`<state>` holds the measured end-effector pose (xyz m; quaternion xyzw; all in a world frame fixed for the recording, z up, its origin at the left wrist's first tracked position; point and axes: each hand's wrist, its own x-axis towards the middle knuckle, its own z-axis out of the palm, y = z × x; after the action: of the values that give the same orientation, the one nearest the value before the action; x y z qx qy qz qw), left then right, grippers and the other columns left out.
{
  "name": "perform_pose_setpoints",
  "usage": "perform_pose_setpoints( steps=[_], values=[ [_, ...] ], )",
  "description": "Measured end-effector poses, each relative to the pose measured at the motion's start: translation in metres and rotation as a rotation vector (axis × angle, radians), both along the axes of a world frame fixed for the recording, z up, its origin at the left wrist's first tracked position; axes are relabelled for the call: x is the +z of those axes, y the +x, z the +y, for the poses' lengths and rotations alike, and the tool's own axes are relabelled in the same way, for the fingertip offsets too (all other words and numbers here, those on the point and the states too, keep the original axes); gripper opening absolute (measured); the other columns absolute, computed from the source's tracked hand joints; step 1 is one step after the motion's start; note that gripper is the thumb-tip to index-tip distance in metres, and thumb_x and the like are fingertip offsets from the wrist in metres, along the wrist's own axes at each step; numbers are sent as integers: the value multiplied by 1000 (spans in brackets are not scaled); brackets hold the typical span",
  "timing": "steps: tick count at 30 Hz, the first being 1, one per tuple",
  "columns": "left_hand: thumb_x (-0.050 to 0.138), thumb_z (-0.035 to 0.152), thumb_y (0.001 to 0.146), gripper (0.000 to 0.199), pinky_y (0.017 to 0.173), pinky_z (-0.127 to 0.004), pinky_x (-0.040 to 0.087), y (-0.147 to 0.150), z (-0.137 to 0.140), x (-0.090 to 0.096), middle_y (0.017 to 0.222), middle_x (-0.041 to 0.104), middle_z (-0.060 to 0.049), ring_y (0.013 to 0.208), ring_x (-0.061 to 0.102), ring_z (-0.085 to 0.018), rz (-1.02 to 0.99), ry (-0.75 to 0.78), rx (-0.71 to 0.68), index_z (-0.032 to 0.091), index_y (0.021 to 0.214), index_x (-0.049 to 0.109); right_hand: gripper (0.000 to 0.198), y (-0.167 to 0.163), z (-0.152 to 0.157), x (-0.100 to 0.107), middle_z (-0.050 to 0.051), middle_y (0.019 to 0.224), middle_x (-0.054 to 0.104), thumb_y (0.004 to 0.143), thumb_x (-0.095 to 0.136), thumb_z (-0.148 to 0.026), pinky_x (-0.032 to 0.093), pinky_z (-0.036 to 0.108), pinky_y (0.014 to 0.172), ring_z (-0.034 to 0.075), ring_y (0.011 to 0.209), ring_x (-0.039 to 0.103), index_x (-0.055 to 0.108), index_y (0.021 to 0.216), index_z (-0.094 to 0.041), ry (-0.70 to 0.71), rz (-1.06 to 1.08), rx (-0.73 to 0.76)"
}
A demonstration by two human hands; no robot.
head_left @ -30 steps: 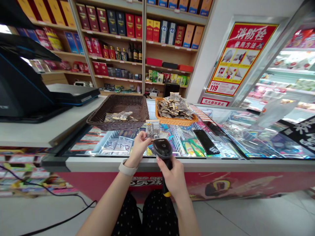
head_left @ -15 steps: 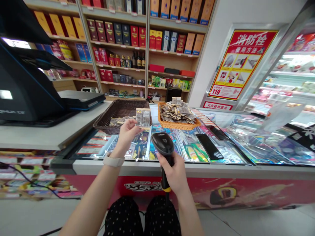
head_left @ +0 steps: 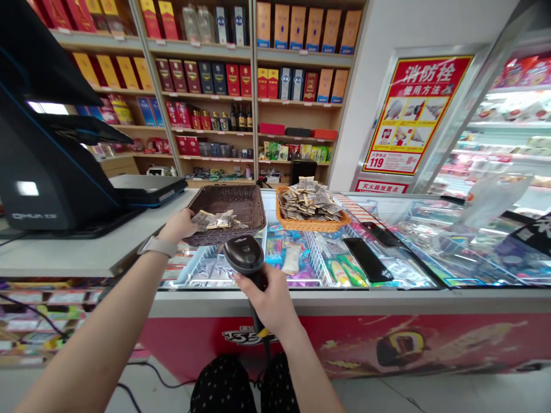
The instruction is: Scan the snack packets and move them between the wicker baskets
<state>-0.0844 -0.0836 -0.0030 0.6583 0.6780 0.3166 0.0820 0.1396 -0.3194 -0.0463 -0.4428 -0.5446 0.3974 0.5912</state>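
My right hand (head_left: 269, 298) is wrapped round the grip of a black barcode scanner (head_left: 244, 254), held upright in front of the freezer's edge. My left hand (head_left: 177, 226), with a pale band on its wrist, reaches over the left front rim of a dark brown wicker basket (head_left: 253, 201). Its fingers are closed on a small clear packet (head_left: 200, 218), partly hidden by them. Several like packets (head_left: 224, 220) lie in the front of this basket. To the right, an orange-brown wicker basket (head_left: 314, 226) holds a heap of the same packets.
Both baskets rest on the glass top of a chest freezer (head_left: 370, 299). A black phone (head_left: 367, 259) lies on the glass at the right. On the left counter stands a black checkout scale (head_left: 55, 172). Shelves of boxed bottles (head_left: 206, 77) line the back wall.
My left hand has moved left and down from above the glass to the dark basket, carrying a packet. My right hand has shifted left with the scanner. The view has shifted slightly.
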Motion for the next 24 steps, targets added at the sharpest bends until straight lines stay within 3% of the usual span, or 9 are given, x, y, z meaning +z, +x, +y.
perform_pose_setpoints(
  steps=[3, 5, 8, 10, 13, 16, 18, 24],
  values=[
    [65, 8, 74, 14, 92, -53, 51, 7, -12, 6, 90, 66, -15, 104, 69, -43, 287, 106, 3, 17, 81, 56, 30, 9, -3, -1, -1, 71, 63, 83, 71, -43, 39, 26, 63, 16, 67, 49, 75, 88, -14, 1, -11, -25],
    [64, 13, 79, 16, 92, -54, 52, 26, -20, 13, 109, 66, -21, 101, 70, -41, 320, 219, -46, 14, 95, 62, 28, 19, -8, -1, 0, 71, 64, 84, 70, -42, 39, 26, 63, 16, 67, 50, 75, 87, -14, 6, -18, -69],
    [68, 21, 81, 36, 93, -45, 54, 85, -28, 23, 124, 64, -19, 94, 71, -31, 175, 290, -332, 14, 116, 65, 30, 39, -18, -4, 0, 69, 65, 85, 69, -43, 38, 26, 60, 16, 64, 51, 75, 86, -14, 16, -64, -200],
    [69, 23, 80, 33, 88, -37, 56, 139, -31, 25, 111, 70, -12, 86, 71, -25, 9, 166, -500, 17, 112, 68, 31, 55, -25, -7, 2, 69, 67, 86, 68, -45, 39, 27, 61, 18, 64, 54, 75, 85, -15, 17, -117, -319],
    [74, 21, 77, 31, 77, -32, 57, 220, -30, 18, 103, 72, -7, 78, 71, -21, -306, -75, -631, 19, 107, 70, 35, 80, -37, -12, 4, 71, 70, 87, 67, -48, 43, 29, 64, 21, 67, 59, 77, 89, -15, 9, -113, -447],
    [77, 13, 76, 21, 69, -31, 58, 283, -26, 4, 89, 70, -7, 73, 70, -21, -760, -368, -545, 17, 95, 67, 39, 105, -47, -20, 6, 78, 73, 87, 66, -51, 47, 30, 69, 23, 74, 63, 76, 92, -15, 28, -81, -557],
    [75, 11, 80, 17, 65, -31, 59, 311, -20, -4, 79, 66, -6, 68, 70, -21, -978, -496, -446, 15, 91, 63, 42, 120, -54, -28, 5, 71, 70, 88, 65, -54, 45, 29, 65, 22, 70, 60, 76, 91, -14, 7, -66, -615],
    [70, 17, 91, 14, 56, -22, 55, 354, 6, -11, 69, 57, -1, 58, 64, -13, -1160, -466, -317, 15, 90, 56, 47, 148, -64, -45, 2, 61, 61, 87, 66, -59, 42, 28, 60, 18, 61, 52, 71, 75, -14, -53, -84, -689]
  ],
)
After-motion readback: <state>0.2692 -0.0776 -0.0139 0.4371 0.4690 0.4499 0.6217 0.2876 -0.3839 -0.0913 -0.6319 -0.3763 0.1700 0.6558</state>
